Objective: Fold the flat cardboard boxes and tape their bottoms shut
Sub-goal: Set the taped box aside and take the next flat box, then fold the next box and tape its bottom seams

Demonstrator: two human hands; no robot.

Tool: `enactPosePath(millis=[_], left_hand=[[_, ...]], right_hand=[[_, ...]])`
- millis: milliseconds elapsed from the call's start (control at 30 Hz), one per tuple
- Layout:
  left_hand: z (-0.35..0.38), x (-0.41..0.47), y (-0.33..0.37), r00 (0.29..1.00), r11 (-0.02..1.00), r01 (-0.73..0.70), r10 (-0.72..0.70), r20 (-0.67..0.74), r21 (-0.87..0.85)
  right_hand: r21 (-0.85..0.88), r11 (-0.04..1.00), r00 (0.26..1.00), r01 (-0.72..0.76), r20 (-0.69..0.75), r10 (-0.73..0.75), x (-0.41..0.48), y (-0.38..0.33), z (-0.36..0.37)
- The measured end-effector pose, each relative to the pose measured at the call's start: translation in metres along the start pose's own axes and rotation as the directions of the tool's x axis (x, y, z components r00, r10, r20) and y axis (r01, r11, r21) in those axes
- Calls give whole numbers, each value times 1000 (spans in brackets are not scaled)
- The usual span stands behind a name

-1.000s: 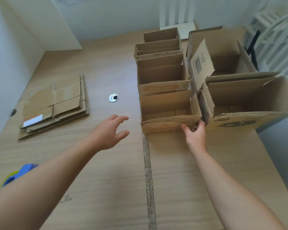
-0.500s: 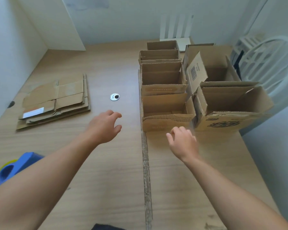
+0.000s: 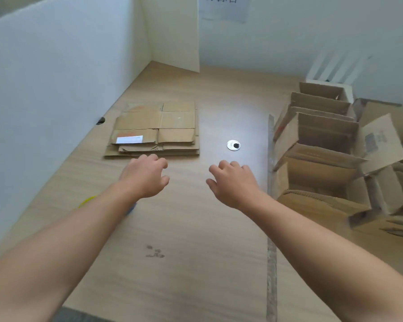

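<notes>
A stack of flat cardboard boxes lies on the wooden table near the left wall. My left hand hovers just in front of the stack's near edge, fingers loosely curled, holding nothing. My right hand hangs over the bare table to the right of it, also empty with relaxed fingers. A row of several folded, open-topped boxes stands at the right. A tape dispenser, blue with yellow, is mostly hidden under my left forearm.
A round metal grommet sits in the table between the stack and the folded boxes. Larger open boxes crowd the far right. White partition walls close the left and back. A seam strip runs down the table.
The view has swung left. My right hand left the nearest folded box and moved left over the table. My left hand reached forward to the flat stack's near edge.
</notes>
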State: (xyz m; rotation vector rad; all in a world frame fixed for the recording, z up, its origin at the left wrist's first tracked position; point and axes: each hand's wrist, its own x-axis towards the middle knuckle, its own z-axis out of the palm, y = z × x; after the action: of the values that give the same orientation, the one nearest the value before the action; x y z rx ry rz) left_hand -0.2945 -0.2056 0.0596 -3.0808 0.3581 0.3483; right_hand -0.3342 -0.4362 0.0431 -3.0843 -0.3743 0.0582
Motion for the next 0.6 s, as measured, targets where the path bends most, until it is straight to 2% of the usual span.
enactPosePath(millis=[133,300,500,600], left_hand=[[7,19,-82,998,999,46,-45,37,-7],[6,68,-159,995,998,55,-57,77,24],[5,140,-201,999,1000,2,-1,51,-8],[10,174,-213,998,999,17,-19,60,32]], right_hand=[[28,999,997,-31,76,29,63,-49,6],[-18,996,987,-86,136,88,134,-92,13],[-38,985,972,-167,160,171,199,-103,22],[-33,972,957,-231,175,233,228,-99,30]])
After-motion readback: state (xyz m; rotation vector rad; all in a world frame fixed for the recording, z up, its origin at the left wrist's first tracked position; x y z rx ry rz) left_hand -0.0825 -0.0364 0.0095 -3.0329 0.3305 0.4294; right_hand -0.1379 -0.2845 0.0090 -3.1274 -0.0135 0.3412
